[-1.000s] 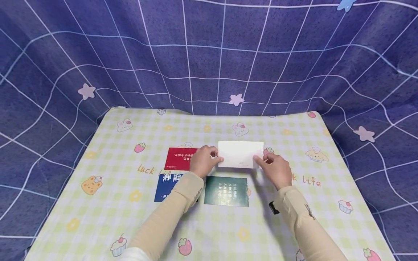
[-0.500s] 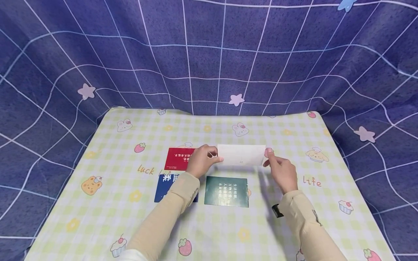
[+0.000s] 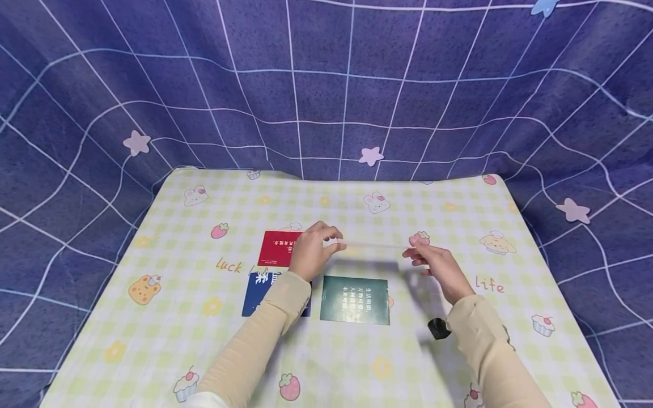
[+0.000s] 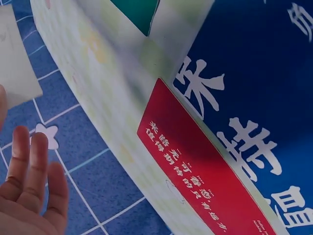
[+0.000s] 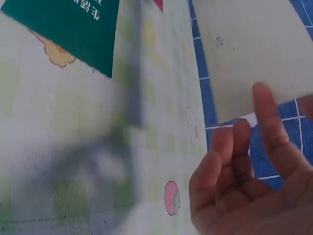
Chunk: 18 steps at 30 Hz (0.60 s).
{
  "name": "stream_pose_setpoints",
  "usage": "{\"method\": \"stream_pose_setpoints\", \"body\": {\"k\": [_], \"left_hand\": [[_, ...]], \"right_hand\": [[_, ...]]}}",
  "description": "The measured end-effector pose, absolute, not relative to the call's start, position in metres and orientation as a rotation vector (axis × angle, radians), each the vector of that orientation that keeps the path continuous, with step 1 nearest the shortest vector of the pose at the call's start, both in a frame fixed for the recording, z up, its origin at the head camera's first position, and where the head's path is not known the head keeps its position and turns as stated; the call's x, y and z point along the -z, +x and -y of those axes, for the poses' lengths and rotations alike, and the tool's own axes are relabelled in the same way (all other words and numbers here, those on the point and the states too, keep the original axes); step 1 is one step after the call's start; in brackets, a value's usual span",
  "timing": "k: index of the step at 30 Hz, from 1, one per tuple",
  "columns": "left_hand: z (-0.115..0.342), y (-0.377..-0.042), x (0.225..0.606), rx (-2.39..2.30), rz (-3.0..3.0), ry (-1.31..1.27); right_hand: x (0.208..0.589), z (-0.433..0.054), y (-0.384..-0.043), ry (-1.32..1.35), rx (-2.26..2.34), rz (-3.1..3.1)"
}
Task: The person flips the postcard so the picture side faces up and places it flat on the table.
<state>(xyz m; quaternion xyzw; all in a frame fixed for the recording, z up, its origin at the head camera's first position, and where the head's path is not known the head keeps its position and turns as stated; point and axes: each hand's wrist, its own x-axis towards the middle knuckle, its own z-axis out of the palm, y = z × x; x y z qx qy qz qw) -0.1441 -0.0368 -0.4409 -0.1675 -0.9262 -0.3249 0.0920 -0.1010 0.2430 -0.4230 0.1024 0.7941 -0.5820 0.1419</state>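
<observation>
Raised over the table, a pale card [image 3: 374, 245] is seen edge-on between the two hands in the head view. Its cream face with small faint print shows in the right wrist view as the card [image 5: 254, 54]. The left hand [image 3: 314, 249] pinches its left end. At the other end, the right hand [image 3: 442, 269] holds it between thumb and index finger, the other fingers loosely bent. Below lie a red card [image 3: 272, 249] and a blue card [image 3: 255, 297], both partly behind the left hand and sleeve, and a green card [image 3: 354, 300] with white writing.
A checked cloth [image 3: 153, 351] with printed cartoons covers the table. Behind and beside it hangs a dark blue curtain [image 3: 316, 96] with white grid lines and stars. A small black object [image 3: 439, 328] is at the right wrist.
The held card has tilted from showing its white face to lying nearly flat, edge toward the head camera. The right hand has shifted its grip and moved slightly right; the left hand stays nearly in place.
</observation>
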Motion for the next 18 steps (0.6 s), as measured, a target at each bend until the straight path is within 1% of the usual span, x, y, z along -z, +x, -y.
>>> {"method": "stream_pose_setpoints", "body": {"k": [4, 14, 18], "left_hand": [[0.035, -0.142, 0.441, 0.962, 2.803, -0.387], [0.023, -0.140, 0.440, 0.986, 2.873, -0.193], [0.021, -0.140, 0.438, 0.928, 2.951, -0.224]], "right_hand": [[0.425, -0.246, -0.100, 0.251, 1.727, -2.270], [0.432, -0.240, -0.099, 0.321, 1.759, -2.386], [0.435, -0.238, -0.101, 0.369, 1.710, -2.445]]}}
